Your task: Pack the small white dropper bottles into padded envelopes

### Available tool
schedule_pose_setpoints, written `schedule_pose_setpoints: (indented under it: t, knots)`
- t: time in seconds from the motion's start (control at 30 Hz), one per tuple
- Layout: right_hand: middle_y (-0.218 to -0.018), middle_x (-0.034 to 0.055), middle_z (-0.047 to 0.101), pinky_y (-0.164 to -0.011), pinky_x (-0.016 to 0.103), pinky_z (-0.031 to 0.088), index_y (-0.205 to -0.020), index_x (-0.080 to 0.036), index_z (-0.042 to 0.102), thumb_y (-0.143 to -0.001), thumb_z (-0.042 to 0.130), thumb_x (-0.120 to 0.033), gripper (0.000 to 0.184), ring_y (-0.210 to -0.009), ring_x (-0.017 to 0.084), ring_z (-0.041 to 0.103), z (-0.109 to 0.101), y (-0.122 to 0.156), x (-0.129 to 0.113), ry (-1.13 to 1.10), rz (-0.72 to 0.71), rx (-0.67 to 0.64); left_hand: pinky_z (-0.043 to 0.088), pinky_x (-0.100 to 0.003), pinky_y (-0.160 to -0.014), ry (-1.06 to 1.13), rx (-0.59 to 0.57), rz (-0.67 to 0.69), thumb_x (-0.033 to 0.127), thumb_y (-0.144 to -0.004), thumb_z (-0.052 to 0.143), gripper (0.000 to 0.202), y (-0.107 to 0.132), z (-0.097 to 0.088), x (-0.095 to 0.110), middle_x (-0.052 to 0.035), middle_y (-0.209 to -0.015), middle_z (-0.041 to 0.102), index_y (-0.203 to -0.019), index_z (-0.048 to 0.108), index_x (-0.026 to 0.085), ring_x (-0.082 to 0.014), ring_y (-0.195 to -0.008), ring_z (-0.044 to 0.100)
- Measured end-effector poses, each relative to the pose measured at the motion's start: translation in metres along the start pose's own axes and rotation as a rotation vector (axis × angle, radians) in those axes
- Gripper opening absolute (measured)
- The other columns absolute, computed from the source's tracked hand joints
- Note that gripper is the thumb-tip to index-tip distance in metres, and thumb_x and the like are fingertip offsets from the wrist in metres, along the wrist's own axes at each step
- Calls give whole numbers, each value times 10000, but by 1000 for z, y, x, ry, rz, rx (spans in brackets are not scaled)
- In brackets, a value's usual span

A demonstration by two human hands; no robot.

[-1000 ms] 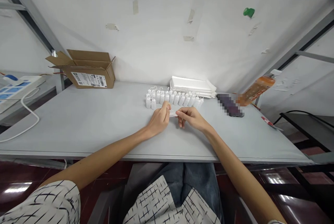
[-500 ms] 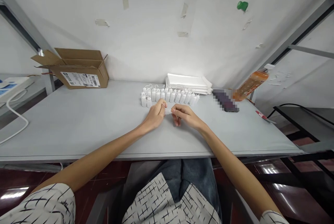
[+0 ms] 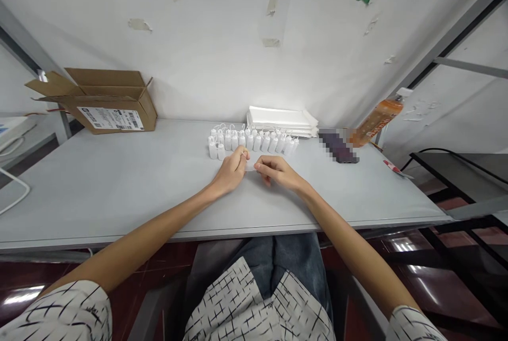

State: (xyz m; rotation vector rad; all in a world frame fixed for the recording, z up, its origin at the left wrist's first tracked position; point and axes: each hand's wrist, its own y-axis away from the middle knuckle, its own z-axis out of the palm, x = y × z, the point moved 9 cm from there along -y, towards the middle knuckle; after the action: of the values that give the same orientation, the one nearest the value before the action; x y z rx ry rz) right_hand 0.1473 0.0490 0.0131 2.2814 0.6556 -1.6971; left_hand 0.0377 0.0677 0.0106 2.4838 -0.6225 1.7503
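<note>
1. So the thing in play is a small, translucent whitish plastic piece (image 3: 250, 167), up off the grey flat-topped table (image 3: 159, 187), bridging the gap between the two hands. Might be a little bottle, but it's too small and too covered to tell.
2. Left hand (image 3: 233, 169): fingers curled in tight around one end of that piece, thumb up top, so most of that end is hidden.
3. Right hand (image 3: 278, 171): thumb and forefinger pinching the other end, remaining fingers loosely tucked under. Neither hand looks released.
4. Step in hand, as I read it: working the piece two-handed, one side steadying, the other doing the finer fiddling. Can't tell if it's a twist, a pull or a push.
5. The next move calls for a steady left grip and a light fingertip pinch on the right, I'd say. Thin plastic could squash or slip.
6. Just beyond the hands: a cluster of small white plastic bottles with thin looped tubes (image 3: 256, 142), standing upright in rows.
7. Behind those, a stack of flat white sheets or trays (image 3: 282, 119) near the wall.
8. Further out: brown cardboard box with raised flaps (image 3: 113, 112) on the left, a dark, pixelated flat slab (image 3: 340, 146) and an orange drink bottle with a white cap (image 3: 377, 122) on the right.
</note>
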Motion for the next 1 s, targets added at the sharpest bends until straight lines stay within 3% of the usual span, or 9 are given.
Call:
schedule_pose_setpoints:
  t: [0.13,0.3,0.43,0.63,0.73,0.87,1.0]
  knots:
    - [-528,-50,434,-470,247,381,-622,-201,422,-899,529,-592,492,-434,91,460,1,0,2,-17,2,-5,257,-191,-445,82,-42,-38,339,-981,326,184,0,3,-1,90,-541,274,-855,392,224,-79,-430,293]
    - [-579,-36,537,-476,244,415,-783,-175,572,-841,642,-544,379,-468,103,511,-5,0,-5,0,-30,45,207,-166,-400,217,-61,-140,339,-989,316,180,-1,6,-5,94,-553,235,-857,376,232,-68,-404,272]
    - [-675,18,620,-528,268,479,-783,-163,600,-817,657,-559,401,-557,137,592,-4,1,-5,-32,-6,41,215,-164,-397,196,-54,-124,335,-991,322,185,0,6,-4,90,-562,241,-850,379,230,-66,-410,278]
    - [-570,4,553,-576,262,444,-614,-178,536,-909,518,-580,499,-556,124,541,-1,1,-7,68,-65,29,221,-164,-406,197,-71,-68,356,-997,322,189,1,6,0,100,-562,196,-866,375,231,-63,-412,237]
    - [-603,-2,551,-558,257,440,-688,-181,552,-892,526,-604,471,-567,126,533,-4,1,-11,83,-84,71,203,-166,-396,242,-95,-89,394,-1000,296,210,1,7,1,105,-557,173,-873,359,240,-67,-399,214]
    - [-633,-16,559,-558,257,435,-842,-174,596,-858,610,-554,380,-557,122,534,-9,3,-15,73,-115,127,315,-190,-447,83,-60,16,363,-993,305,195,0,3,10,101,-555,253,-875,383,228,-69,-413,273]
    - [-598,-6,568,-562,256,401,-762,-159,604,-902,556,-532,402,-558,123,533,-7,3,-11,175,-115,115,393,-223,-525,-103,-28,130,308,-992,292,177,2,0,14,89,-550,309,-887,401,215,-88,-454,353]
